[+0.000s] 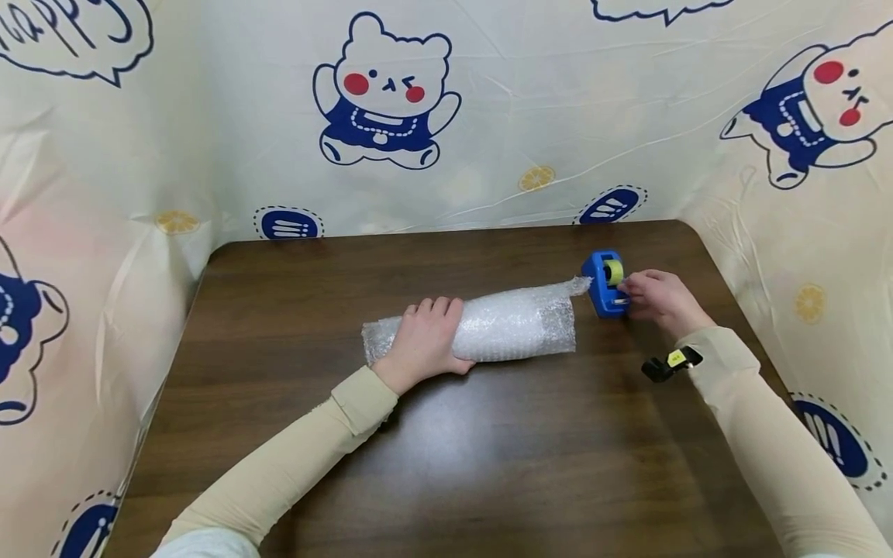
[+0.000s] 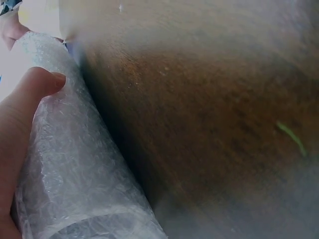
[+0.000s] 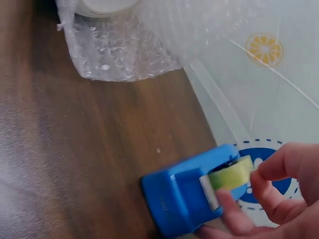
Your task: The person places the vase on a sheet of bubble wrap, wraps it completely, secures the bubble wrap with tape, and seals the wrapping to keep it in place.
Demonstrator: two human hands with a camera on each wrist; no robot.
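Your left hand (image 1: 427,337) is curled round the wrap (image 1: 516,322) on the table (image 1: 446,465); better press gently, so it stays rolled. Your right hand's (image 1: 663,298) bent fingers are at the tape (image 3: 232,175); whether they pinch it, I cannot tell. Pull slowly, steadying the dispenser (image 3: 182,199).

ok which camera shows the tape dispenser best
Right wrist: the tape dispenser appears large and close there. The head view shows it small, beside the right hand; the left wrist view doesn't clearly show it.
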